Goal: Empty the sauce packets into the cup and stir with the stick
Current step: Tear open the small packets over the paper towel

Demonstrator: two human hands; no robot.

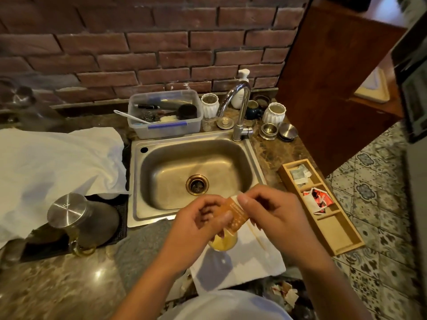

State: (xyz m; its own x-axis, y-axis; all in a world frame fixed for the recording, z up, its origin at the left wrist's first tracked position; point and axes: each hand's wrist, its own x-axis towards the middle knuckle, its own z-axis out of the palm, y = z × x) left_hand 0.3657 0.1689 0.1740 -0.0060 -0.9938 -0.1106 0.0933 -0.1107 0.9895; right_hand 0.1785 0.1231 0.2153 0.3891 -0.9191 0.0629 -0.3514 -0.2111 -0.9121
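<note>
the left hand (pixel 203 218) and the right hand (pixel 270 211) both pinch an orange sauce packet (pixel 233 213), held tilted just above the cup (pixel 223 242). the cup holds yellowish sauce and stands on a white cloth (pixel 245 262) on the bench (pixel 69 280), in front of the sink (pixel 194 174). more packets (pixel 317 199) lie in a wooden tray (pixel 342 236) to the right.

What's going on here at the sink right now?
A person holds an orange sauce packet in both hands, the left hand and right hand pinching it over a cup of yellowish sauce standing on a white napkin. A wooden tray beside the sink holds more packets.
</note>
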